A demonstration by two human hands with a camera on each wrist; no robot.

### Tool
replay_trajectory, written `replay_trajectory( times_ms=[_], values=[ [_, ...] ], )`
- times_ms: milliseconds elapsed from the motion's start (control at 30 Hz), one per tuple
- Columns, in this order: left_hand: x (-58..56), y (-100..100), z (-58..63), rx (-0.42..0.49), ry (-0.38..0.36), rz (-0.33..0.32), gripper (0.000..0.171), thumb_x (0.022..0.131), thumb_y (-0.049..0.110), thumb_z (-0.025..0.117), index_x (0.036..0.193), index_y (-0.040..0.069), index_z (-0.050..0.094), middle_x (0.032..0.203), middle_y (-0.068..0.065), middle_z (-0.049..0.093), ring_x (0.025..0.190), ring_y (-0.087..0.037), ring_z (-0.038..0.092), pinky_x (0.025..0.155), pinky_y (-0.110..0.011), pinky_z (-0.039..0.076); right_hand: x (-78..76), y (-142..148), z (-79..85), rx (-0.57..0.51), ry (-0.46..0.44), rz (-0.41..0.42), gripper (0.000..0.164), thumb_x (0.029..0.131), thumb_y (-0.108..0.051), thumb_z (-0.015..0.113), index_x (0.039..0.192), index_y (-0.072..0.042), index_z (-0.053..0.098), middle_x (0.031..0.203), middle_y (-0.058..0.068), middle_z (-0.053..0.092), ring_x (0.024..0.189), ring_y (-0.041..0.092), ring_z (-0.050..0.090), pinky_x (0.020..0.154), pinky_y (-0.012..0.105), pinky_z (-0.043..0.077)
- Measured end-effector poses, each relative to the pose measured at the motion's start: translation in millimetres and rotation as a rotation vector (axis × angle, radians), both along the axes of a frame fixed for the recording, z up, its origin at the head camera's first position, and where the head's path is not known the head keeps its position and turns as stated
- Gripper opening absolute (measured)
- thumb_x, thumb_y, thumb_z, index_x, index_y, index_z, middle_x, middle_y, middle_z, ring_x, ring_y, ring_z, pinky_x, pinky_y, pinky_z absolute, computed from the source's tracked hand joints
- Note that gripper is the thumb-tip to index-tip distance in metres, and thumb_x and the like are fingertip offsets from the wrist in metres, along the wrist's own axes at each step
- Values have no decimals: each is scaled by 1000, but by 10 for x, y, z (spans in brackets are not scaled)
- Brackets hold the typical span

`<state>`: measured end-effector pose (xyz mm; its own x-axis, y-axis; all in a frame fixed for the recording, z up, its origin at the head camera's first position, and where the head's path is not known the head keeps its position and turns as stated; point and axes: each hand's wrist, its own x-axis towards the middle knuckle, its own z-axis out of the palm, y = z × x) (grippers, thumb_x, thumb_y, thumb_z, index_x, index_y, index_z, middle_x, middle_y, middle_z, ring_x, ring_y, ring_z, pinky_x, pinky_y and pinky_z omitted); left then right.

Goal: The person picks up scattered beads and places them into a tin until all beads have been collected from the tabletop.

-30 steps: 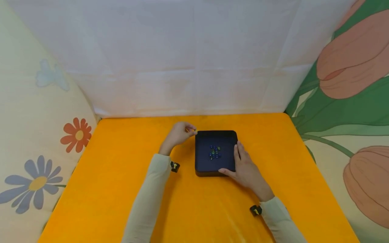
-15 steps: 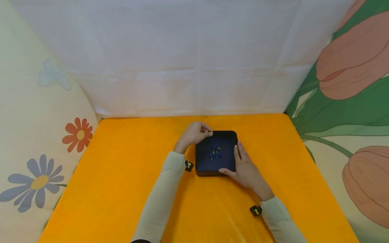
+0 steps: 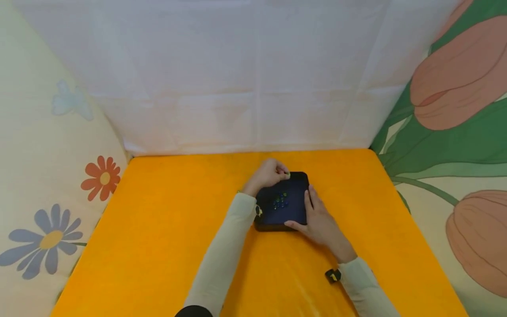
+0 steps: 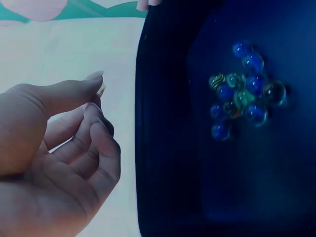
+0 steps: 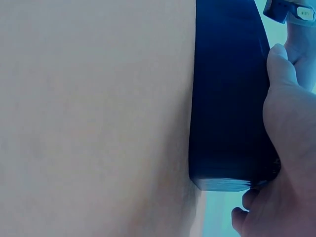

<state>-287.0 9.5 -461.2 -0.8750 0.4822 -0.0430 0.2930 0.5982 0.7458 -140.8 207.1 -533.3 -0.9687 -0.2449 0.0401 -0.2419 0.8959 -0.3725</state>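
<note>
A square black tray sits on the table with several small glass marbles, blue, green and clear, clustered on its floor. Above the tray's far rim, my left hand pinches a marble between thumb and finger; the fingertips hide most of it, and a pale yellowish bit shows. My right hand rests against the tray's near right corner, fingers straight along the right side and thumb over the near rim. The right wrist view shows the tray's outer wall beside that hand.
Orange cloth covers the table around the tray. A white cloth wall stands at the back. Flower-patterned cloth hangs on the right, with another on the left. Each wrist bears a small black camera.
My left hand has moved right along the tray's far edge, from its far left corner to beyond the middle, still pinching the marble. My right hand, the tray and its marbles have stayed put.
</note>
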Motion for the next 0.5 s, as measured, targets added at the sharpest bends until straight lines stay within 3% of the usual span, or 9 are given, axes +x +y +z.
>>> replay_trajectory(
  times_ms=[200, 500],
  values=[
    [-23, 103, -75, 15, -26, -10, 19, 100, 17, 72, 113, 6, 80, 100, -10, 78, 68, -15, 59, 64, -23, 49, 5, -1, -3, -3, -20, -11, 122, 90, -77, 62, 166, 4, 11, 177, 23, -4, 161, 46, 21, 117, 57, 44],
    [-23, 159, -119, 26, -68, 19, 18, 101, 14, 70, 114, 6, 79, 109, -11, 79, 88, -27, 72, 71, -27, 54, -9, -1, -37, -7, -18, -9, 121, 90, -76, 63, 167, 3, 10, 177, 21, -4, 161, 45, 22, 114, 56, 47]
  ],
)
